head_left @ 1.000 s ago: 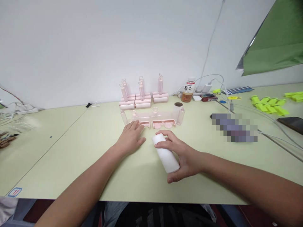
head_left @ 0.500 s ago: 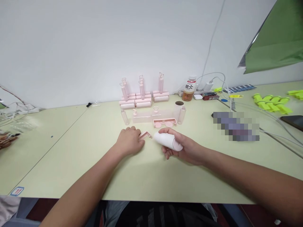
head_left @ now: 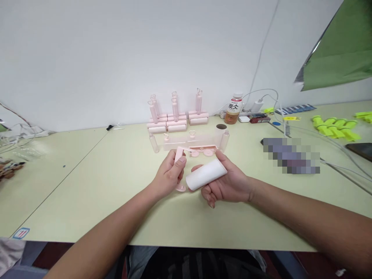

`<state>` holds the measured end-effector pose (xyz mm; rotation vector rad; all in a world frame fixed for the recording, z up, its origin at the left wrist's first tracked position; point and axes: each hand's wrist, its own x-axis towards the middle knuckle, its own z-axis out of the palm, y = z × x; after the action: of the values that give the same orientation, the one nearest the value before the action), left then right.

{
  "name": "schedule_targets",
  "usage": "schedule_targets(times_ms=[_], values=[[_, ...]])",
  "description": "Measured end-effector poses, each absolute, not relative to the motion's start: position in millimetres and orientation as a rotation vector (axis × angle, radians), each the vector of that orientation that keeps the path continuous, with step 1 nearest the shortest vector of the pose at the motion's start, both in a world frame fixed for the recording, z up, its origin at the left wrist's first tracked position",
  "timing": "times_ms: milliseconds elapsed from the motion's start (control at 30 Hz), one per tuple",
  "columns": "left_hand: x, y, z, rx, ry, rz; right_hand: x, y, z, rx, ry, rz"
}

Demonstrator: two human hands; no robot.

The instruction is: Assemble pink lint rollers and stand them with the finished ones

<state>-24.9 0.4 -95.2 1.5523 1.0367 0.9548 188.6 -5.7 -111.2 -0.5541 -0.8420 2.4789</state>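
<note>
Since a second ago we have lifted both hands off the desk (head_left: 87, 182) and brought them together: the left hand (head_left: 170, 174), which lay flat near the pink parts, now pinches a pink plastic frame (head_left: 179, 154) between thumb and fingers, and the right hand (head_left: 223, 182), which pressed the white roll (head_left: 206, 174) down on the desk, now cradles it palm up, fingers curled under and thumb on top. In the head view, the only one we have, the roll hangs just above the desk in front of us, its open end turned toward the frame, almost touching it; we judge the two are held this way so one can slide onto the other. A small round pink cap (head_left: 180, 188) shows just below the left hand, at the frame's lower end as far as we can tell. The roll is a smooth, matt white cylinder, likely paper; the frame is thin, glossy moulded plastic with a bent arm. Behind our hands lies a pink tray (head_left: 203, 149) with round discs, flanked by clear tubes (head_left: 153, 144), and further back stand finished pink rollers (head_left: 174, 122) in rows with heart-topped handles upright. A drink bottle (head_left: 233, 110) with brown liquid stands near the wall among white cables (head_left: 270, 95), and yellow-green plastic pieces (head_left: 334, 128) lie far right.
</note>
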Motion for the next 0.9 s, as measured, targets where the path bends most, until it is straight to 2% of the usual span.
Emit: schedule_targets(times_ms=[233, 633, 900], values=[[-13.4, -11.5, -101.9, 1.576, 0.963, 0.997, 180.7, -9.2, -114.2, -0.544, -0.906, 2.581], [-7.9, -19.0, -115.1, 1.895, 0.899, 1.065, 164.4, -23.9, -107.2, -0.666, -0.775, 2.223], [-10.8, -16.2, -112.6, 2.380, 0.613, 1.252, 159.4, -33.5, -108.5, -0.533, -0.923, 2.054]])
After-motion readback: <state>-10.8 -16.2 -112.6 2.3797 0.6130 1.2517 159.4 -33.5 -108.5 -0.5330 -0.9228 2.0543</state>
